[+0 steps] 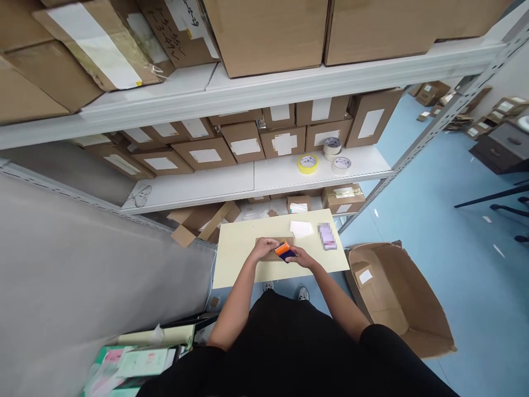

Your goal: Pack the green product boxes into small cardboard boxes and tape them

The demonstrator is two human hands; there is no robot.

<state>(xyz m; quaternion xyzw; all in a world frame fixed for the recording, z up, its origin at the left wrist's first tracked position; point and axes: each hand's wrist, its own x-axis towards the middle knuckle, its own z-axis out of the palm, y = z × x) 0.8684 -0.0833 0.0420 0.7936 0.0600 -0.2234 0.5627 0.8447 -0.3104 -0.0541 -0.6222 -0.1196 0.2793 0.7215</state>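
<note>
A small orange and dark blue box is held between both my hands above a pale yellow table. My left hand pinches its upper left side, and my right hand grips its lower right side. Beneath them lies a brown cardboard piece; whether it is a flat sheet or a box I cannot tell. White paper rests just beyond my hands. To its right is a blurred purple item.
Shelves of labelled cardboard boxes rise behind the table. Tape rolls, one of them yellow, sit on the middle shelf. A large open carton stands on the floor at right, holding a small box. A grey wall is at left.
</note>
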